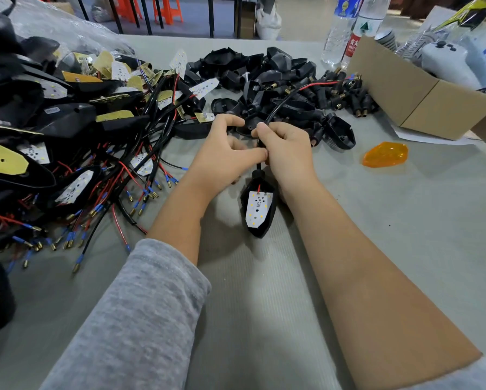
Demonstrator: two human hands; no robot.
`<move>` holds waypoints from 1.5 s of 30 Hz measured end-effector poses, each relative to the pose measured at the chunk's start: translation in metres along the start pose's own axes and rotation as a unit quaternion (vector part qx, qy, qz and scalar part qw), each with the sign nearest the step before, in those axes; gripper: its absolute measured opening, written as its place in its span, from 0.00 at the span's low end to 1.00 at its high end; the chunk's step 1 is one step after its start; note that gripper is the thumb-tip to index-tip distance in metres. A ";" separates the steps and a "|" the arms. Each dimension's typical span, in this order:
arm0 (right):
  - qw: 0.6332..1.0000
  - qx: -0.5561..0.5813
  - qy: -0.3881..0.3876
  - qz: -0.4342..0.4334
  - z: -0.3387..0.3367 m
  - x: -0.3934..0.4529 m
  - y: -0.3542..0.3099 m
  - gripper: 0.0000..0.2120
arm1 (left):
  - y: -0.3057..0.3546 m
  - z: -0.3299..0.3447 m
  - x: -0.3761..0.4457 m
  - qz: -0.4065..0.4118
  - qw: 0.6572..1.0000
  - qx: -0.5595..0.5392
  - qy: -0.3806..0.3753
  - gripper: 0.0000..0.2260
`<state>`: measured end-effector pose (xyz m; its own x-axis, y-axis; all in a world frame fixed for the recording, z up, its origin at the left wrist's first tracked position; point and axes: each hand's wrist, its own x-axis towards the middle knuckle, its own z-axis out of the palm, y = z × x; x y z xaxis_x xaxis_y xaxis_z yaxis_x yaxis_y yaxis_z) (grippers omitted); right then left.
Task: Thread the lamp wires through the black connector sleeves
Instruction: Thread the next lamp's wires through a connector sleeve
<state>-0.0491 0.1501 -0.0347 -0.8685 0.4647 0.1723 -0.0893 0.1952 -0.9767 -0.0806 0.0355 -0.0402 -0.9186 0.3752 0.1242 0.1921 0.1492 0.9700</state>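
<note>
A black lamp housing [260, 205] with a white LED board hangs just below my hands, over the grey table. Its black wire [277, 108] runs up through my right hand [285, 152], whose curled fingers grip it, and arcs away toward a red-and-black end near the sleeve pile. My left hand [223, 154] meets the right one, its thumb pressed against the right fingers and its index curled over a black part at the top; what it holds is hidden. A heap of black connector sleeves [340, 92] with brass ends lies beyond.
A tangle of wired lamps [95, 153] fills the left side. Empty black housings [253, 68] are piled at the back centre. A cardboard box [421, 99], two water bottles [346, 29] and an orange lens [385, 154] stand to the right.
</note>
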 end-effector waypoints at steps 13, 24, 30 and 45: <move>0.985 -0.017 -0.173 -0.009 0.009 -0.006 0.004 0.15 | 0.008 -0.004 0.007 -0.032 0.979 -0.170 0.107 0.12; 0.995 0.067 -0.072 0.017 0.005 -0.001 0.002 0.14 | 0.002 -0.001 0.007 0.002 0.983 -0.146 0.110 0.10; 0.988 0.136 -0.014 0.071 -0.001 0.004 0.000 0.11 | 0.002 0.000 0.006 -0.034 0.988 -0.144 0.034 0.10; 0.999 -0.038 -0.014 0.000 0.001 0.002 0.001 0.11 | -0.003 0.002 0.008 -0.017 0.997 -0.027 0.070 0.10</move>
<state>-0.0512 0.1501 -0.0360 -0.8817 0.4412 0.1672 -0.0526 0.2602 -0.9641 -0.0877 0.0397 -0.0428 -0.9641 0.2387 0.1160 0.1452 0.1089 0.9834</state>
